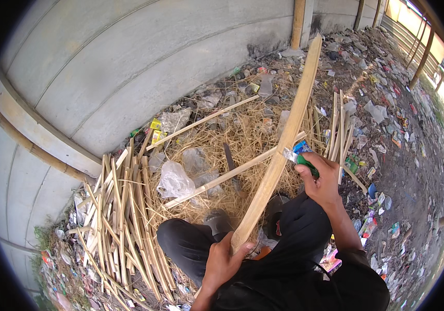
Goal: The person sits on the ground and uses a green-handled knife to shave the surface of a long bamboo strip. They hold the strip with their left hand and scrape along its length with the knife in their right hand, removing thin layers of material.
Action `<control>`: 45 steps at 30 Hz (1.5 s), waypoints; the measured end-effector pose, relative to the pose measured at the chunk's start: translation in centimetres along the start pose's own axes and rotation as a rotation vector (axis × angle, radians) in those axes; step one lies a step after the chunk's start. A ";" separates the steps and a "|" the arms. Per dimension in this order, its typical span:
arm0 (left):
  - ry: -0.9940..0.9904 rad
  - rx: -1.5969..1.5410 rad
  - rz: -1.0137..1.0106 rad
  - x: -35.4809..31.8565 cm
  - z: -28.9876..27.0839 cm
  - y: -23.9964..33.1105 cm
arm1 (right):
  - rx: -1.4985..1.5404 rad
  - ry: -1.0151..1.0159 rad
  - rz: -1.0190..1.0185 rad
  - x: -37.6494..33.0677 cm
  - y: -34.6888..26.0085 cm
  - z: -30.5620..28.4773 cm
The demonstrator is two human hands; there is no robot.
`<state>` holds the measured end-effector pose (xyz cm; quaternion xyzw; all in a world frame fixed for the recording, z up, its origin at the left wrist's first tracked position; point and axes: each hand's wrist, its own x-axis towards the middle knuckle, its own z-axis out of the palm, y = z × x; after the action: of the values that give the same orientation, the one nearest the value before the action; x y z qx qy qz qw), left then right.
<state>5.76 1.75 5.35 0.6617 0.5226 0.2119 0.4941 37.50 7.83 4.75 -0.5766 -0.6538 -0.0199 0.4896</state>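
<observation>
1 long bamboo slat [284,135] stood slanted before me, my left hand [222,262] clenched round its lower end; my right hand [321,179] gripped 1 green-handled blade [300,158] against its edge.

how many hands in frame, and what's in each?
2. Left hand grips the long bamboo slat at its lower end; right hand holds a green-handled tool against it.

left hand [223,262] gripping bamboo slat [282,147], straw pile [232,140]

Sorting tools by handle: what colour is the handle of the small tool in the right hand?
Green, in the head view: the small tool's green handle shows in the right hand.
</observation>
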 end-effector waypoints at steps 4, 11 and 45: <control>0.018 -0.003 0.057 -0.6 -0.1 -1.3 | -0.048 0.083 0.242 2.8 2.6 -2.3; 0.237 0.113 0.105 0.8 0.5 -3.2 | 0.164 -0.292 0.231 1.3 -0.7 -1.1; 0.199 -0.426 -0.029 3.6 -0.1 -2.6 | 0.302 -0.495 0.106 8.3 -0.3 3.2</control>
<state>5.70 5.01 2.25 0.5108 0.5218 0.3743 0.5716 36.46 15.73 8.78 -0.5177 -0.7180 0.2445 0.3959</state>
